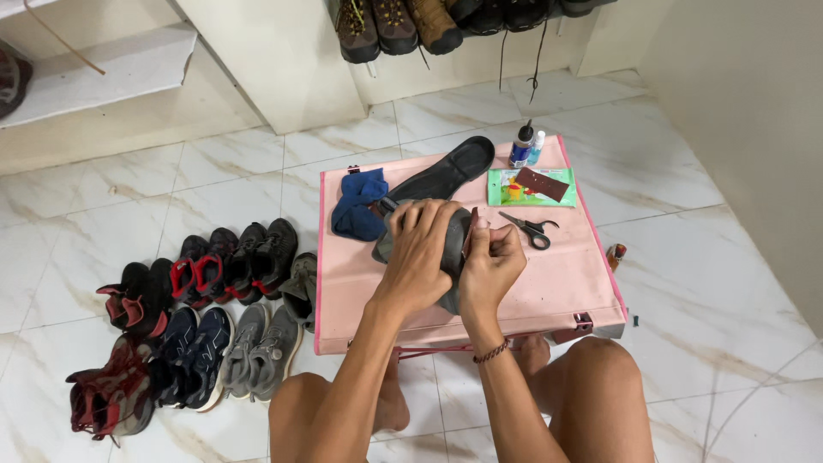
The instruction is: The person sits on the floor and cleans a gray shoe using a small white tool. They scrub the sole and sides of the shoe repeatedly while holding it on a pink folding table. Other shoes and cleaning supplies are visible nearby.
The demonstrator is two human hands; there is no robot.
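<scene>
On pink table [549,291]: grey soft fabric shoe [453,249], light, pliable.
Left hand [420,249]: fingers clasp shoe's upper.
Right hand [490,261]: fingertips pinch its edge.
Hold: firmer sole rim, likely.

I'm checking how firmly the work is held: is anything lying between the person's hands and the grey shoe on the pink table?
Nothing visible does. The left hand lies over the grey shoe, and the right hand pinches its edge. The scissors and blue cloth lie off to the sides.

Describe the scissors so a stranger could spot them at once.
Start at the low pink table on the marble floor. Just beyond the right hand lie small black-handled scissors, below the green packet. They are the only metal-bladed tool there.
</scene>
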